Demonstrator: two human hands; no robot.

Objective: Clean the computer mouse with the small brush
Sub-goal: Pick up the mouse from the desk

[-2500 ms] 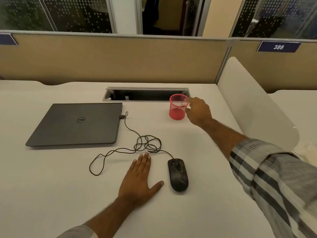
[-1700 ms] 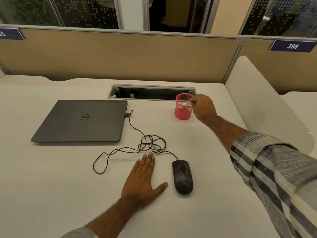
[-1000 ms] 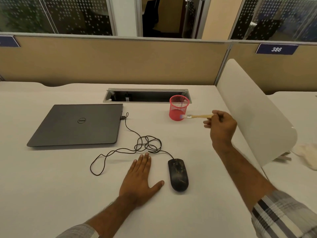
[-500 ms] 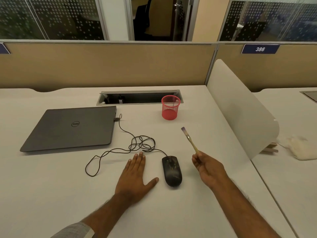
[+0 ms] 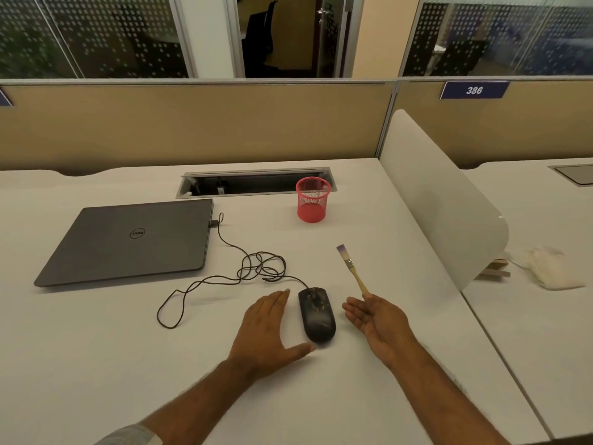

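Note:
A black wired computer mouse (image 5: pixel 317 313) lies on the white desk, dusty on top. My left hand (image 5: pixel 269 329) rests flat on the desk just left of it, fingers spread, thumb near the mouse's rear. My right hand (image 5: pixel 378 319) hovers to the right of the mouse and holds the small brush (image 5: pixel 351 270) by the end of its wooden handle. The brush points up and away, its purple-tipped bristles well above the desk.
A closed grey laptop (image 5: pixel 131 240) lies at the left, with the mouse cable (image 5: pixel 244 268) looped between it and the mouse. A red mesh cup (image 5: pixel 313 200) stands near the cable slot (image 5: pixel 253 184). A white divider panel (image 5: pixel 439 207) borders the right; a white cloth (image 5: pixel 552 266) lies beyond it.
My right hand took the brush out of the red mesh cup and brought it down beside the mouse. My left hand slid right, closer to the mouse.

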